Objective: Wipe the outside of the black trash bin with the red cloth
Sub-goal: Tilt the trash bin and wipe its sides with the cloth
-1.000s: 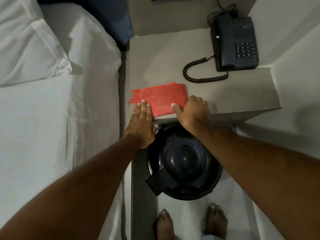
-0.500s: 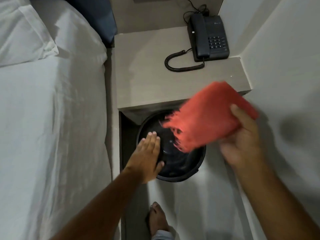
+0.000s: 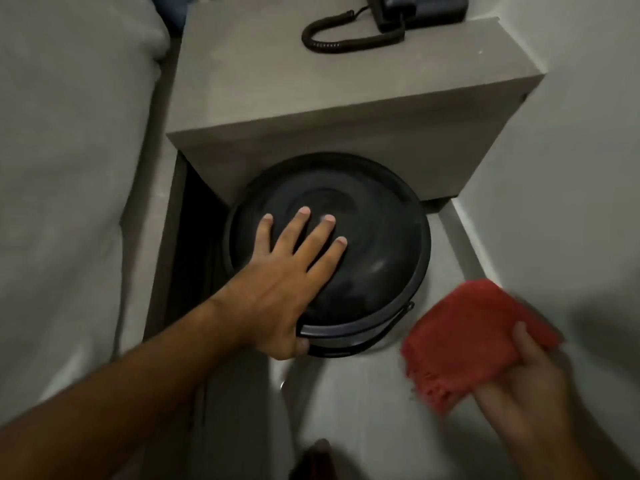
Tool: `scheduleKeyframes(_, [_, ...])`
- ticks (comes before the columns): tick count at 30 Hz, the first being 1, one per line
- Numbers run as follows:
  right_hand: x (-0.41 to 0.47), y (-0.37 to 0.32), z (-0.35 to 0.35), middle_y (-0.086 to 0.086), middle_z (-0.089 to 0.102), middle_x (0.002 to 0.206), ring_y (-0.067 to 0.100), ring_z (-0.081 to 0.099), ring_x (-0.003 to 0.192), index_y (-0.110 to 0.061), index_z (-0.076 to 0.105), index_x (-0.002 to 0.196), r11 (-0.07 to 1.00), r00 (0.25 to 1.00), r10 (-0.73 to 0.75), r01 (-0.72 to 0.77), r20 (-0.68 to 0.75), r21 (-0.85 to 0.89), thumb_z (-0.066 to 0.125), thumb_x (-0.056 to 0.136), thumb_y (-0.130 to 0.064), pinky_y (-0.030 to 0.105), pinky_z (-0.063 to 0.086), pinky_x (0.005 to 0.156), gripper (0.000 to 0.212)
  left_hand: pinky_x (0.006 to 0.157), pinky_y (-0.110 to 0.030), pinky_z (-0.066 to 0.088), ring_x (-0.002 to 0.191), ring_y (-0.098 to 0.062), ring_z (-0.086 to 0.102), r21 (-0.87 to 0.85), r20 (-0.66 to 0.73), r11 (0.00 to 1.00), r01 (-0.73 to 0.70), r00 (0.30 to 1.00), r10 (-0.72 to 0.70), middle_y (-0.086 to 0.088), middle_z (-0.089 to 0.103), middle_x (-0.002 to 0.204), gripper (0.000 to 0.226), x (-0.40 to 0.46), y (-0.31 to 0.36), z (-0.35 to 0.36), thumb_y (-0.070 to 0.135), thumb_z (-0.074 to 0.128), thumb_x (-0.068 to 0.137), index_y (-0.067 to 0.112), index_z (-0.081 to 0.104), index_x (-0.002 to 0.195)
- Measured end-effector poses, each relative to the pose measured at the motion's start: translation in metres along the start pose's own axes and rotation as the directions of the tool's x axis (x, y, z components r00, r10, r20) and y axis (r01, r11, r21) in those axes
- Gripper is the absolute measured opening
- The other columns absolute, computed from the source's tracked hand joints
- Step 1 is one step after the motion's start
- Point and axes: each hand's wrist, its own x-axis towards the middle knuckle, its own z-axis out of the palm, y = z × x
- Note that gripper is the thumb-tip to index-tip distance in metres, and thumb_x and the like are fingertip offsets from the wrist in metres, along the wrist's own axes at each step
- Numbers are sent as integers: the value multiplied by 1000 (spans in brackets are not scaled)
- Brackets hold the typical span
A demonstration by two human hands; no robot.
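Note:
The black trash bin (image 3: 377, 244) stands on the floor, its back tucked under the grey bedside table (image 3: 311, 98). Its round lid is closed and faces me. My left hand (image 3: 291, 271) lies flat on the lid with the fingers spread and the thumb hooked under the near rim. To the right of the bin, low above the floor and apart from it, my right hand (image 3: 530, 386) holds the folded red cloth (image 3: 464, 341). The cloth and that hand are blurred.
A black telephone (image 3: 419, 8) with a coiled cord sits at the back of the bedside table. A white bed (image 3: 62, 168) fills the left side. A white wall (image 3: 571, 168) closes the right. My foot (image 3: 318, 459) shows at the bottom edge.
My right hand lifted the red cloth off the bedside table and carried it down to the right of the bin. My left hand moved from the table edge onto the lid.

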Motion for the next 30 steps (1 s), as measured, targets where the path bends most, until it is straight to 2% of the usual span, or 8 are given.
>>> scheduleKeyframes(2, [21, 20, -5, 19, 79, 105, 27, 79, 90, 4, 81, 89, 996, 995, -85, 83, -47, -43, 40, 107, -37, 46, 65, 63, 61, 103, -80, 17, 147, -49, 11, -23, -19, 1000, 10, 1000, -10, -18, 15, 162, 129, -1, 4, 1, 68, 55, 45, 11, 14, 153])
scheduleKeyframes(8, [39, 34, 6, 22, 67, 115, 34, 63, 105, -3, 58, 119, 990, 991, -125, 122, -43, -68, 48, 103, -43, 56, 43, 100, 44, 113, -71, 8, 151, -35, 0, -121, -43, 990, 73, 996, -79, -9, 4, 166, 124, -3, 16, -8, 66, 53, 53, 12, 6, 155])
scheduleKeyframes(11, [31, 33, 2, 17, 67, 125, 27, 70, 105, -12, 57, 133, 941, 959, -285, 277, -11, -192, 52, 103, -37, 46, 55, 91, 40, 118, -56, 15, 151, -26, 10, -299, -42, 948, 109, 991, -127, -6, 13, 165, 119, -1, 9, -31, 61, 58, 56, 16, 9, 155])
scheduleKeyframes(14, [35, 30, -1, 1, 71, 111, 13, 77, 84, -35, 62, 121, 817, 904, -421, 412, 70, -403, 57, 99, -49, 26, 61, 63, 27, 98, -34, 50, 124, -17, 55, -483, -90, 870, 104, 982, -167, -4, 56, 139, 97, 2, -7, -52, 48, 65, 58, 19, 33, 146])
scheduleKeyframes(17, [50, 36, 4, -10, 72, 108, 13, 72, 98, -62, 62, 101, 632, 882, -433, 446, 189, -633, 53, 82, -73, 34, 59, 80, 25, 73, -33, 59, 92, -4, 67, -603, -115, 791, 103, 970, -214, 5, 67, 109, 83, 2, -11, -57, 40, 65, 58, 21, 46, 137])
scheduleKeyframes(23, [96, 44, 71, 3, 68, 127, 28, 61, 121, -37, 58, 132, 318, 871, -320, 470, 374, -823, 34, 98, -64, 50, 46, 105, 48, 61, -41, 59, 80, -14, 70, -648, -108, 758, 68, 978, -181, 1, 69, 98, 80, -1, -17, -51, 37, 67, 58, 19, 49, 134])
scheduleKeyframes(27, [87, 47, 125, -6, 70, 112, 15, 65, 102, -45, 50, 135, 141, 681, -415, 703, 603, -697, 30, 96, -65, 40, 50, 88, 48, 62, -44, 60, 80, -17, 71, -694, -109, 715, 87, 969, -223, -2, 71, 97, 78, -1, -20, -43, 35, 70, 57, 24, 50, 133])
scheduleKeyframes(30, [53, 82, 77, -3, 31, 165, 24, 32, 151, -44, 14, 158, -225, 418, -479, 791, 772, -568, 27, 103, -54, 52, 23, 121, 57, 65, -38, 61, 85, -12, 71, -702, -103, 704, 108, 963, -251, 1, 71, 100, 84, -1, -19, -43, 36, 70, 55, 21, 51, 135])
